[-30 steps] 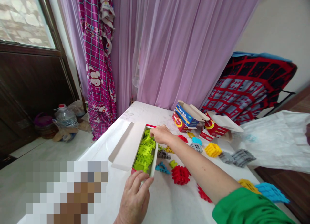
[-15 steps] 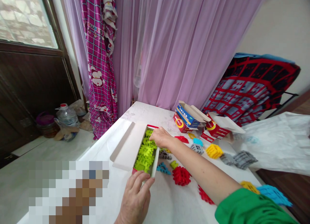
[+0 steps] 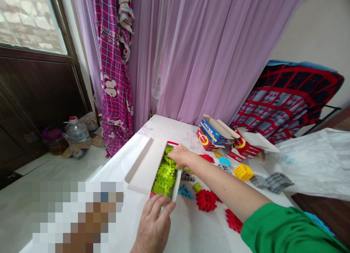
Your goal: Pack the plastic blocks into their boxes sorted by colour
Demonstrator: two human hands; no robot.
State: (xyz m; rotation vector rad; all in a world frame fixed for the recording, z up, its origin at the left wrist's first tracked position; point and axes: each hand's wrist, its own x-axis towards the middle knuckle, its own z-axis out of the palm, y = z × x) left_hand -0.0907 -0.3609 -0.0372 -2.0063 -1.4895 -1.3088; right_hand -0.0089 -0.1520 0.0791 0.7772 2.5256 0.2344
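Note:
A long white box lies on the white table, filled with lime-green interlocking blocks. Its lid flap hangs open to the left. My left hand grips the near end of the box, fingers curled over its rim. My right hand reaches across in a green sleeve and rests palm-down on the green blocks at the far end of the box. Its fingers are bent down among the blocks; what they hold is hidden.
Loose blocks lie right of the box: red, yellow, blue, grey. Two opened cardboard boxes, blue and red, stand behind. A white plastic bag lies at right. Purple curtains hang behind; a water bottle stands on the floor.
My right hand has sunk slightly lower onto the green blocks at the box's far end. The left hand keeps its hold on the near end. The view shifted a little.

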